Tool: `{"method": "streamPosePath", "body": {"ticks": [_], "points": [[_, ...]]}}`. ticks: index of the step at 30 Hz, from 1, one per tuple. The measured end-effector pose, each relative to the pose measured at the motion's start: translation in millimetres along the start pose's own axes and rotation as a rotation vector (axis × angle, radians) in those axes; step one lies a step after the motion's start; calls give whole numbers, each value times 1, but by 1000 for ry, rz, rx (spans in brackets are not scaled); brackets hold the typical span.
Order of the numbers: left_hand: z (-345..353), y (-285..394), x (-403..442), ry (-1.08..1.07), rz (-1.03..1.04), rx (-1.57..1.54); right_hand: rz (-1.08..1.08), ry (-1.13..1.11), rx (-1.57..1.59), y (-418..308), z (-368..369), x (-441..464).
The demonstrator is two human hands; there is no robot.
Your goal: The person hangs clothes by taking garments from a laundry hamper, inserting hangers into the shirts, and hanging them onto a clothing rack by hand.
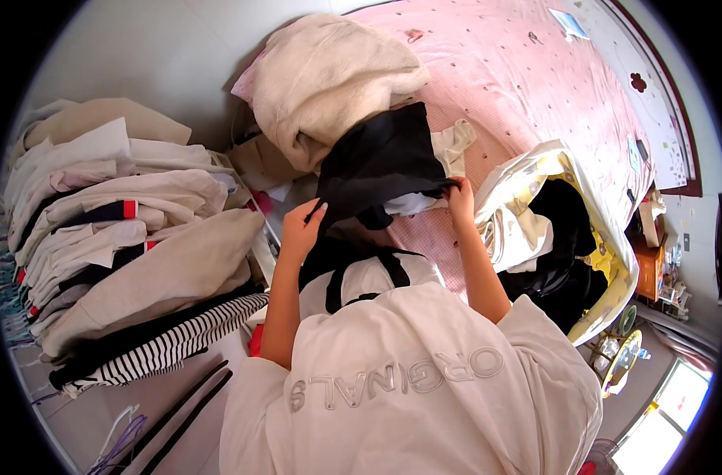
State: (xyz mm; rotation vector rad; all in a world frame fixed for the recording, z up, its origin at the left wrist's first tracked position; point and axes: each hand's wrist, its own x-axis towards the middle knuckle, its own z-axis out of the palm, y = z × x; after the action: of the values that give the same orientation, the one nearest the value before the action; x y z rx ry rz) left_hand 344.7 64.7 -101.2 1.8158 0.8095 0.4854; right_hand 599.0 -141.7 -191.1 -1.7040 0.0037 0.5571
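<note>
At the pink bed's (495, 71) near-left edge, the left hand (304, 228) and right hand (460, 203) both grip a black garment (385, 154), spread between them. Looks mid-job tbh, rumpled clothes (563, 218) untouched in the right-side container (624, 257).

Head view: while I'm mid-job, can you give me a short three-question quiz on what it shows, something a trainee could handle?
1. True or false: the left hand and the right hand both grip the black garment.
2. Multiple choice: on which side of the person does the open cloth bag with dark clothes inside stand?
A) left
B) right
C) directly ahead, between the hands
3. Fill in the blank: the large spotted sheet beyond the hands is mainly ____ in color.

Key: 1. True. 2. B. 3. Pink.
</note>
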Motion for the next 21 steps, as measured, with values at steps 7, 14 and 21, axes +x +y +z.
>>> {"method": "streamPosePath", "body": {"ticks": [7, 14, 21], "points": [[-4, 3, 5, -12, 39, -6, -263, 67, -398, 7, -9, 1], [-5, -1, 2, -19, 23, 98, -263, 86, -567, -17, -12, -16], [-4, -27, -5, 20, -50, 156, -284, 73, -804, -37, -13, -32]]}}
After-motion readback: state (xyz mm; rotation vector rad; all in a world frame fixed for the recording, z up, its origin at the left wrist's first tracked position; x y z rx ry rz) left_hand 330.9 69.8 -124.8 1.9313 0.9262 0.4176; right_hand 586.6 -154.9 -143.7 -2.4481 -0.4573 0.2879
